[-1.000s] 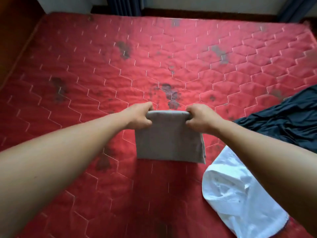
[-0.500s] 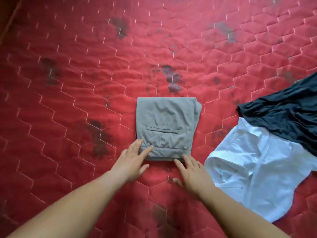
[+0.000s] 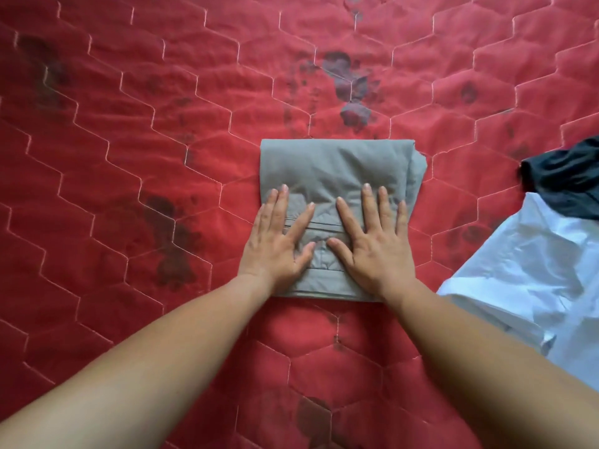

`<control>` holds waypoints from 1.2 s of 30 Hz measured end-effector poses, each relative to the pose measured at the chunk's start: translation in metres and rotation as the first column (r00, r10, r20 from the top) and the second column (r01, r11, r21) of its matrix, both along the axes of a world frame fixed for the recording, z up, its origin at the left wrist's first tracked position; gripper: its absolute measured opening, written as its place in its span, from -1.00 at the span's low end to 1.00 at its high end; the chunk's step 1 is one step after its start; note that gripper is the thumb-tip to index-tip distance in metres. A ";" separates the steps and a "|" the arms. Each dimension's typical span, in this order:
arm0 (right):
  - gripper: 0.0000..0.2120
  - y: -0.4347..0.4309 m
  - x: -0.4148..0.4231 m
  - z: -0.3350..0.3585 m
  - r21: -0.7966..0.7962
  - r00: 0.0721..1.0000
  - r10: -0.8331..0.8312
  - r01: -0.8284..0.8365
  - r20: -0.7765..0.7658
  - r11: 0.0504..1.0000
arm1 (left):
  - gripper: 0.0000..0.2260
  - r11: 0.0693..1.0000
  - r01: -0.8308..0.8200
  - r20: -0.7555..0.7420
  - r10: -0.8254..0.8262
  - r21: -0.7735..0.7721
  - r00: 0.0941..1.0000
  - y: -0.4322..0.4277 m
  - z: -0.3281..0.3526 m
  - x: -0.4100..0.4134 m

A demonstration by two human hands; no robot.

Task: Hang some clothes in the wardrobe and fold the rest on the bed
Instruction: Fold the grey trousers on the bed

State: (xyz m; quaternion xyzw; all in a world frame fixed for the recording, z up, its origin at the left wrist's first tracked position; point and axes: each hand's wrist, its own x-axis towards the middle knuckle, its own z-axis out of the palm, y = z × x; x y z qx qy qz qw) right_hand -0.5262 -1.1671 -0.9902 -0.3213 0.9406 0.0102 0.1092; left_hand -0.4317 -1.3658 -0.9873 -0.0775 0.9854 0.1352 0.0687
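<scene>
While left hand (image 3: 275, 246) and right hand (image 3: 374, 246) press straight-fingered, gripping nothing, on the trousers (image 3: 334, 163), the shirt (image 3: 525, 273) lies nearer the right.

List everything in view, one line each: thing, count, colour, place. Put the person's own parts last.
folded trousers: one, grey, flat in the middle of the mattress, under both hands
white garment: one, white, unfolded, on the mattress at the right edge of view
dark garment: one, dark blue or black, crumpled, at the right edge, meeting the far side of the white garment
mattress: one, red, quilted in hexagons with dark stains, fills the view
left hand: one, fingers straight, pressing the near left part of the trousers
right hand: one, fingers straight and spread, pressing the near right part
</scene>
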 end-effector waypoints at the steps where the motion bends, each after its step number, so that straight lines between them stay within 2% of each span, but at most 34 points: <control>1: -0.30 -0.001 -0.001 -0.002 0.000 1.000 -0.004 0.004 0.000 1.000 | -0.38 1.000 -0.004 -0.019 0.004 -0.002 1.000 -0.001 -0.004 -0.001; 5: -0.30 -0.005 -0.010 0.018 0.006 0.999 0.004 -0.005 0.052 1.000 | -0.37 0.999 0.000 0.045 0.002 -0.034 0.999 -0.001 0.010 -0.007; 8: -0.32 -0.017 -0.041 0.038 -0.124 0.999 -0.050 0.049 -0.002 0.991 | -0.38 0.999 -0.042 -0.008 0.042 -0.009 0.999 -0.010 0.024 -0.031; 13: -0.28 -0.035 -0.079 0.006 0.020 0.997 -0.081 0.081 0.016 0.997 | -0.36 0.997 -0.069 0.057 0.072 -0.043 0.996 -0.024 0.005 -0.066; 16: -0.26 -0.034 -0.080 -0.012 -0.016 0.996 -0.092 0.092 -0.001 0.996 | -0.36 0.999 -0.052 0.010 0.053 -0.014 0.999 -0.028 -0.009 -0.065; 20: -0.30 -0.031 -0.069 0.001 -0.037 0.991 -0.131 0.131 0.005 0.991 | -0.37 0.996 -0.081 0.029 0.080 0.030 0.996 -0.026 -0.001 -0.063; 24: -0.35 -0.008 -0.008 0.014 -0.095 0.951 -0.301 0.306 0.069 0.947 | -0.41 0.966 -0.241 0.068 0.235 0.095 0.969 -0.011 0.006 -0.026; 27: -0.31 0.005 0.024 0.020 -0.181 0.833 -0.493 0.540 0.251 0.822 | -0.41 0.936 -0.333 0.148 0.315 0.117 0.937 0.002 0.014 -0.003; 29: -0.33 0.004 0.029 0.027 -0.265 0.797 -0.507 0.593 0.329 0.760 | -0.41 0.883 -0.421 0.163 0.393 0.209 0.905 0.008 0.023 -0.001; 31: -0.40 0.002 0.021 0.035 -0.354 0.729 -0.509 0.675 0.457 0.648 | -0.43 0.746 -0.541 0.186 0.512 0.389 0.839 0.010 0.036 -0.008; 34: -0.45 0.003 -0.008 0.060 -0.288 0.491 -0.456 0.848 0.742 0.445 | -0.48 0.480 -0.631 0.320 0.579 0.609 0.750 0.002 0.061 -0.021; 36: -0.46 0.006 -0.023 0.080 -0.176 0.349 -0.368 0.886 0.862 0.428 | -0.48 0.357 -0.639 0.422 0.522 0.681 0.741 -0.007 0.080 -0.030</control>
